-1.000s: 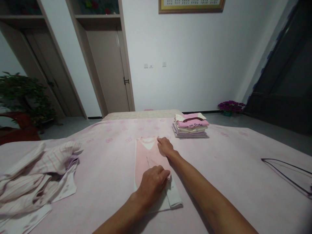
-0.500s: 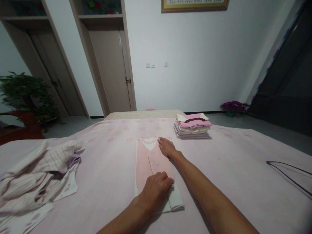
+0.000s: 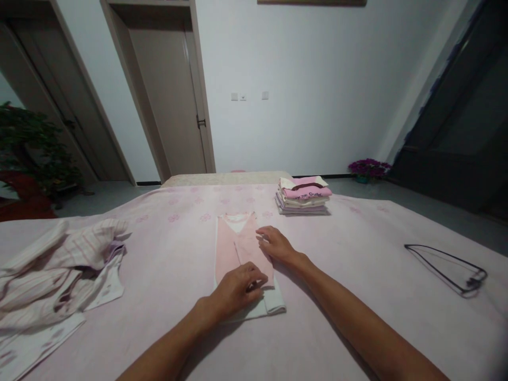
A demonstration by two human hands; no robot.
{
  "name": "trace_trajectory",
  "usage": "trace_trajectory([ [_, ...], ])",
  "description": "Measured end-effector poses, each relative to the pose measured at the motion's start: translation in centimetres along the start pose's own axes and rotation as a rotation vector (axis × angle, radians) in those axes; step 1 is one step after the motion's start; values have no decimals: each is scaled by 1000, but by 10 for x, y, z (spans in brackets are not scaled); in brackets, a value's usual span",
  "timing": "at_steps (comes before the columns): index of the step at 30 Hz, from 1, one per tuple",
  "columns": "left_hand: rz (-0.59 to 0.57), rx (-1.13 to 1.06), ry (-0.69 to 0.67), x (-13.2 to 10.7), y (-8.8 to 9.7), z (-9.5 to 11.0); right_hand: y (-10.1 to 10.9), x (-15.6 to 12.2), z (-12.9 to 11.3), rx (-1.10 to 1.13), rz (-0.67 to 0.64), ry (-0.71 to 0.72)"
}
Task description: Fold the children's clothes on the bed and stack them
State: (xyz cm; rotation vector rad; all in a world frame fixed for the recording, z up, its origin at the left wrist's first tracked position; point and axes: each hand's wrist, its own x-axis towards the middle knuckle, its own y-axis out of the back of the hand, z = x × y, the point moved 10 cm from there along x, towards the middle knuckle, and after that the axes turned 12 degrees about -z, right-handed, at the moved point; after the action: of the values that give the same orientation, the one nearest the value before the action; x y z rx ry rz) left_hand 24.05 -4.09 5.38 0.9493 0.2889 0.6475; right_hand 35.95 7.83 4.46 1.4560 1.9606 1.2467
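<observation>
A pink and white garment (image 3: 232,248), folded into a long narrow strip, lies in the middle of the pink bed cover (image 3: 349,264). My left hand (image 3: 237,288) rests on its near end with curled fingers pressing on the cloth. My right hand (image 3: 274,245) lies flat on the garment's right edge, about halfway up, fingers stretched out.
A stack of folded clothes (image 3: 304,196) sits at the far side of the bed. A heap of striped unfolded clothes (image 3: 55,270) lies at the left. A black wire hanger (image 3: 446,262) lies at the right. Doors, a plant and potted flowers stand beyond.
My right hand has slid from the garment's collar down toward its middle. My left hand stays on the near end. The camera has tilted down a little.
</observation>
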Motion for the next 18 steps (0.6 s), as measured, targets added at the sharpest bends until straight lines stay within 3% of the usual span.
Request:
trace_trajectory([
  [2,28,-5,-12,-10,7,3,7,-22,-19,48,-13,43],
  [4,48,34,-13,-23,9,7,4,-42,-37,132,-130,68],
  [7,21,130,-18,-42,-3,16,-9,-74,-67,275,-369,111],
  [10,-21,250,-18,-54,-19,29,-17,-99,-96,220,-526,231],
  [14,-68,372,17,-58,-29,40,-21,-113,-111,-70,-549,343],
  [18,-79,411,9,-59,-29,47,-24,-116,-111,-194,-551,360],
])
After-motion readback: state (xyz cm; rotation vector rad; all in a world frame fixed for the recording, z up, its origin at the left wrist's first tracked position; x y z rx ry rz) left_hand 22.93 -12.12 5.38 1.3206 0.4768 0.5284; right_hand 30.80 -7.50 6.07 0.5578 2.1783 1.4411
